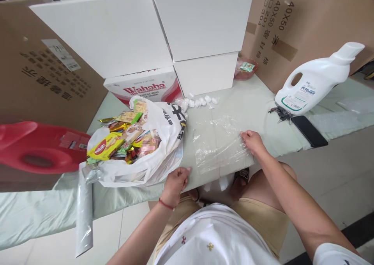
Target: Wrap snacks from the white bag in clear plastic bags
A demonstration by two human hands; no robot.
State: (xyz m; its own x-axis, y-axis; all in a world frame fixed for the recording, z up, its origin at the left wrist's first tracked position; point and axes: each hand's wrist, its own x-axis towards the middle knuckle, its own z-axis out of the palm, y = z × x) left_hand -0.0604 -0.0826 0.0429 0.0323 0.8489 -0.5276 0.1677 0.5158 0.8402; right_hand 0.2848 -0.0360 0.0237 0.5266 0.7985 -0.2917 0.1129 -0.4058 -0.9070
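A clear plastic bag point(220, 144) lies flat on the cloth-covered table in front of me, wrinkled and see-through. My right hand point(253, 141) pinches its right edge between thumb and fingers. Near the table's front edge, left of the clear bag, my left hand point(177, 183) has its fingers curled in, with nothing visible in them; it looks apart from the plastic. Just beyond that hand stands a white shopping bag point(172, 140), its mouth open and full of wrapped snacks, among them a yellow snack packet point(106, 146).
Several small white bundles point(201, 102) sit in a row before white boxes point(204, 19) and a Wahaha carton point(143, 86). On the right are a white detergent bottle point(312, 80), keys point(280, 113) and a phone point(309, 131). A red jug point(43, 144) and cardboard point(49, 78) flank the left.
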